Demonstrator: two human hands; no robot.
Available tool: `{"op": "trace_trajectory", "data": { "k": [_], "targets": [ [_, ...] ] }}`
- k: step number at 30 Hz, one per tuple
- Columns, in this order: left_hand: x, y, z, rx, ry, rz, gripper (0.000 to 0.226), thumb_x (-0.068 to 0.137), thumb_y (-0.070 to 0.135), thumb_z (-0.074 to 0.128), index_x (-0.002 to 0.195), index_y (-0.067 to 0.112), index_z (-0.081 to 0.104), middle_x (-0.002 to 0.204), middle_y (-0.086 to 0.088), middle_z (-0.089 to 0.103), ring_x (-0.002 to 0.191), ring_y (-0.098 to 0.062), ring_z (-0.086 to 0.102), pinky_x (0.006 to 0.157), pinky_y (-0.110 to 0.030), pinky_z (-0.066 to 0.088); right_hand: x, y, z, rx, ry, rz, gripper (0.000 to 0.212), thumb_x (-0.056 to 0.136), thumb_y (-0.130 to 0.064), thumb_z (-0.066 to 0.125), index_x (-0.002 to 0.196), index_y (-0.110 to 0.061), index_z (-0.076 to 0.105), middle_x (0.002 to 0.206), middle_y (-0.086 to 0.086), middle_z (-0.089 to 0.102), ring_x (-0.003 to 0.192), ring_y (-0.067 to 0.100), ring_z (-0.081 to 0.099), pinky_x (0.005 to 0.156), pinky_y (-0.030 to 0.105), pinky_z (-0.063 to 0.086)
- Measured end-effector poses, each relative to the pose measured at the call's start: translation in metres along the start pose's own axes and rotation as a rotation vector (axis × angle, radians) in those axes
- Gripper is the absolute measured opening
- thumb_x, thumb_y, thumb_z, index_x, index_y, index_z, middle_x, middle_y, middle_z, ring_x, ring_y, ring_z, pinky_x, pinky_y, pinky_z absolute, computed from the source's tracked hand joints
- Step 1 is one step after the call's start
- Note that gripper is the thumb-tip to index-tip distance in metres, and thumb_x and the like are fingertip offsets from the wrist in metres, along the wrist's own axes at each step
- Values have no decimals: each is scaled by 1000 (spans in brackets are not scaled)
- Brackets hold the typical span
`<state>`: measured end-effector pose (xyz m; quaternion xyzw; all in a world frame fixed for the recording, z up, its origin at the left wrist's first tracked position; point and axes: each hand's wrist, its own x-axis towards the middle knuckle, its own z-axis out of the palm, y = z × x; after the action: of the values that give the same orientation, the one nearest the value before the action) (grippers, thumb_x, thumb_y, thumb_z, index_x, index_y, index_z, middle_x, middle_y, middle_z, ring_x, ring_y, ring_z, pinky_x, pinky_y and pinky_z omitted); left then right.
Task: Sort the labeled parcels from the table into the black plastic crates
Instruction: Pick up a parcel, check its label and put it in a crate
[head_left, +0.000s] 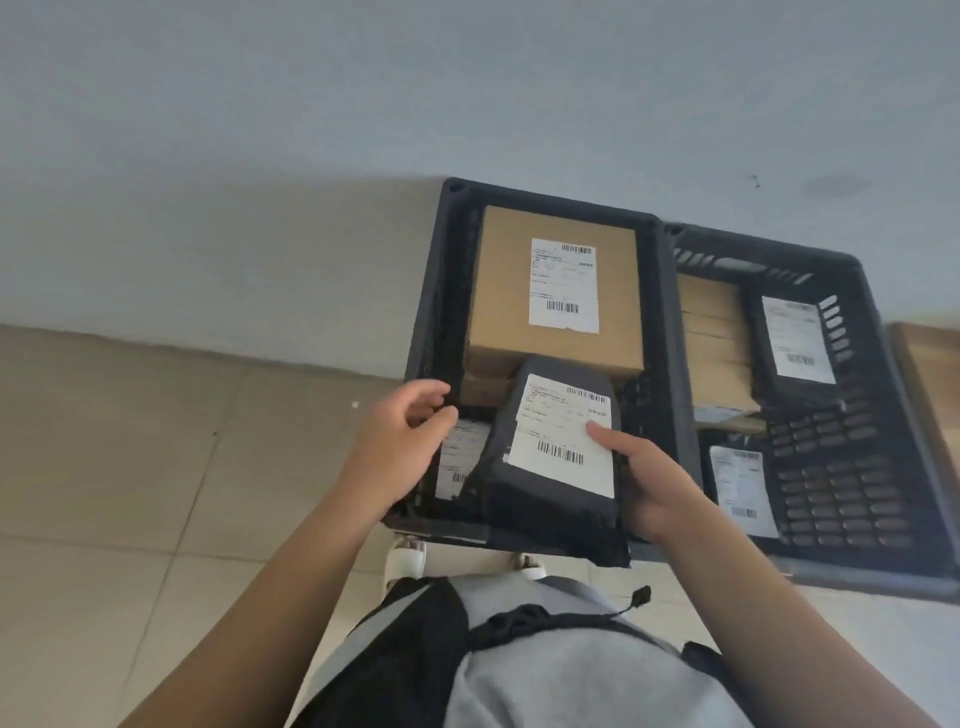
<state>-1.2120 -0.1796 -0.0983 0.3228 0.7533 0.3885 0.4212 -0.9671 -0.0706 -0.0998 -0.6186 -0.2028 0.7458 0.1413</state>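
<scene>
A dark labeled parcel is gripped at its right edge by the right hand, over the left black crate. Left hand loosely curled, nothing held, at crate's left wall.

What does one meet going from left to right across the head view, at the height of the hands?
Beige tiled floor → left hand → dark grey plastic mailer bag with white label → right hand → small dark parcel with white label → perforated floor of the right black plastic crate.
</scene>
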Motion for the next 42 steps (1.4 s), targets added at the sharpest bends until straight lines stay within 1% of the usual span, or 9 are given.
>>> {"op": "trace_trajectory", "data": {
  "k": [5, 10, 17, 22, 28, 33, 36, 39, 42],
  "targets": [
    [40, -17, -13, 285, 63, 72, 61, 99, 30, 67, 154, 24, 41, 157, -3, 39, 146, -22, 37, 119, -41, 32, 5, 15, 14, 59, 102, -62, 36, 98, -18, 70, 133, -13, 63, 116, 14, 78, 99, 35, 78, 77, 47, 65],
    [52, -36, 10, 231, -69, 89, 78, 99, 11, 65, 161, 34, 23, 155, -11, 35, 142, -27, 40, 112, -35, 36, 6, 20, 13, 69, 96, -78, 29, 98, -20, 70, 126, -17, 64, 109, 14, 80, 90, 33, 80, 59, 42, 64],
    [52, -50, 17, 253, 3, 147, 71, 101, 6, 59, 158, 36, 30, 153, -9, 35, 136, -27, 47, 106, -30, 45, -1, -10, -25, -63, 5, -46, 48, 83, -29, 78, 127, -12, 66, 118, 17, 77, 97, 34, 79, 76, 43, 66],
    [53, -50, 20, 292, 47, 156, 66, 102, 7, 56, 156, 36, 33, 147, -10, 42, 132, -25, 48, 103, -29, 43, 7, -44, -29, -319, 1, 103, 32, 100, -31, 63, 104, -1, 74, 85, 14, 81, 59, 21, 77, 45, 23, 56],
    [56, -53, 20, 339, 83, 134, 65, 102, 8, 51, 154, 42, 33, 143, -9, 45, 122, -26, 55, 100, -38, 53, 19, -81, -27, -853, -142, -79, 55, 95, -27, 75, 144, -20, 52, 112, 9, 80, 100, 30, 78, 87, 43, 62],
    [54, -50, 22, 391, 85, 113, 62, 104, 14, 54, 155, 41, 33, 149, -10, 43, 119, -24, 56, 96, -40, 58, 18, -122, -15, -1203, -256, -109, 43, 96, -25, 75, 136, -27, 60, 99, 1, 82, 89, 24, 80, 67, 32, 65],
    [45, -45, 24, 480, 205, 229, 53, 100, 11, 59, 151, 22, 49, 154, -12, 41, 140, -29, 42, 117, -44, 41, 21, -118, -10, -1210, -246, -167, 57, 94, -26, 77, 144, -28, 51, 98, 2, 82, 87, 22, 80, 74, 38, 64],
    [42, -32, 29, 477, 269, 441, 44, 98, 5, 61, 142, 10, 59, 151, -10, 49, 143, -23, 41, 119, -33, 32, 20, -112, -19, -1122, -238, -240, 60, 92, -23, 78, 145, -29, 52, 98, 2, 82, 86, 24, 80, 73, 39, 64],
    [62, -2, 42, 222, 195, 278, 51, 103, 20, 58, 153, 20, 46, 158, -1, 44, 143, -11, 37, 120, -38, 33, 10, -107, -37, -933, -195, -302, 50, 91, -21, 79, 135, -33, 59, 98, 4, 81, 85, 28, 80, 62, 35, 64]
  ]
}}
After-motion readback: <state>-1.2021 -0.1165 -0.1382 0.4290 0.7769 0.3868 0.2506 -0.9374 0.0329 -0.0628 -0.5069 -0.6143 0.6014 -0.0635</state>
